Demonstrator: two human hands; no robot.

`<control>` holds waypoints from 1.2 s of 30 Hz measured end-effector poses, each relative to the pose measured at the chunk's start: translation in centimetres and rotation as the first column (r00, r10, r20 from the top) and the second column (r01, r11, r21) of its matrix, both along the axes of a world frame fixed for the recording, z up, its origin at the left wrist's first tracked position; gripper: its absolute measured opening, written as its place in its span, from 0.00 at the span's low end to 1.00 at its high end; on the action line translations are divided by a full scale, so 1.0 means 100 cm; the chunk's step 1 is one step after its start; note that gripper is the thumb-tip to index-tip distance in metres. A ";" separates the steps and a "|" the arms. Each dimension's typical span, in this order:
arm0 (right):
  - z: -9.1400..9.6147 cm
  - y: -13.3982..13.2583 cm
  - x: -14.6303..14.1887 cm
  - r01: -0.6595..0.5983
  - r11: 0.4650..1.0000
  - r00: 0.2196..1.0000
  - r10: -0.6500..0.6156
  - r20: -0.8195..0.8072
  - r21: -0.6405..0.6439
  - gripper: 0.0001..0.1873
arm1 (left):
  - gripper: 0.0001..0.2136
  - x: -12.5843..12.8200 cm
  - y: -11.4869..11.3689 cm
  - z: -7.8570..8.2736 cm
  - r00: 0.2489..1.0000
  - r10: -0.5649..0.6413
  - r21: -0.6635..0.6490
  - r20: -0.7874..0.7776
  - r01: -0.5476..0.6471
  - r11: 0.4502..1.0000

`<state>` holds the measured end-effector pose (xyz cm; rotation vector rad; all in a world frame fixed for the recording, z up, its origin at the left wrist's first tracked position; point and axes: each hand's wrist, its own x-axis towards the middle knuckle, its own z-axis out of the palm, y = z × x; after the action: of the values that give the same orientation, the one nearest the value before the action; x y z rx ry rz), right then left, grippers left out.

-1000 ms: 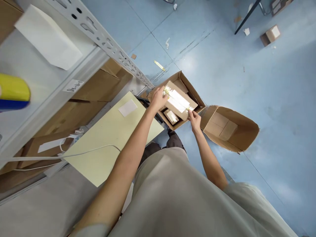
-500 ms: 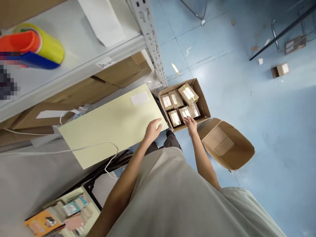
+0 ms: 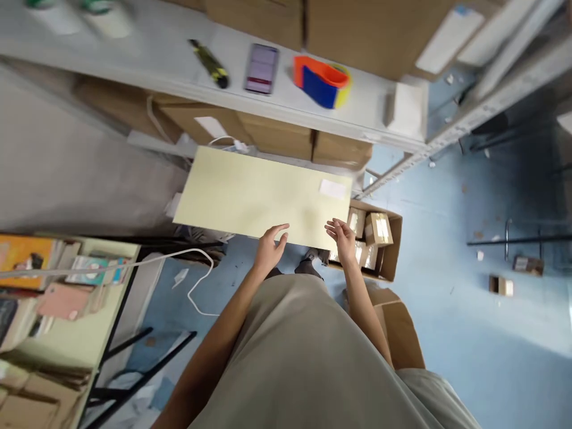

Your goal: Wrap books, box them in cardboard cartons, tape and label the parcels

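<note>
Over the front edge of a pale yellow tabletop (image 3: 259, 190), my left hand (image 3: 269, 247) hovers with thumb and fingers apart, holding nothing. My right hand (image 3: 342, 238) is by the table's right end, its fingers spread and nothing in them. A white paper label (image 3: 332, 189) lies on the tabletop just above the right hand. Beyond that hand, on the floor, stands an open cardboard box (image 3: 393, 250) with several small taped cartons (image 3: 379, 229) inside; my hand and the tabletop hide part of it.
A grey shelf (image 3: 286, 104) behind the table bears a box cutter (image 3: 210, 64), a phone (image 3: 261, 68) and tape rolls (image 3: 324, 82). Another open carton (image 3: 402, 328) stands at lower right. A white cable (image 3: 201, 253) loops at left, near a side table (image 3: 96, 322) with booklets.
My view has turned left, bringing the phone, box cutter and side table into sight. My right hand has gone from over the box of cartons to the table's right end.
</note>
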<state>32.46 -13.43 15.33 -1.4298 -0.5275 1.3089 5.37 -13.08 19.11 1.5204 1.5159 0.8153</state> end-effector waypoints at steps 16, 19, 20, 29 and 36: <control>0.060 0.001 -0.415 -0.798 0.598 0.603 0.794 0.080 0.080 0.30 | 0.11 -0.309 -0.145 0.031 0.535 0.815 0.178 0.223 -0.844 0.506; 0.060 0.002 -0.470 -0.866 0.494 0.499 0.862 0.085 0.077 0.29 | 0.12 -0.336 -0.163 0.026 0.389 0.885 0.119 0.254 -0.921 0.370; 0.059 0.003 -0.486 -0.884 0.461 0.466 0.880 0.087 0.075 0.29 | 0.12 -0.343 -0.166 0.024 0.357 0.897 0.104 0.262 -0.934 0.342; 0.035 0.020 -0.612 -0.966 0.259 0.260 0.965 0.033 0.019 0.31 | 0.13 -0.428 -0.166 0.008 0.155 0.968 0.018 0.196 -0.988 0.155; 0.029 0.061 -0.700 -0.998 0.068 0.068 0.998 -0.010 0.006 0.32 | 0.14 -0.493 -0.147 0.006 0.035 0.994 -0.024 0.107 -0.999 0.038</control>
<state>-37.57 -7.35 18.27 -0.8856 -1.7654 2.3981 -43.89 -27.75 19.72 0.0400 2.4595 1.6807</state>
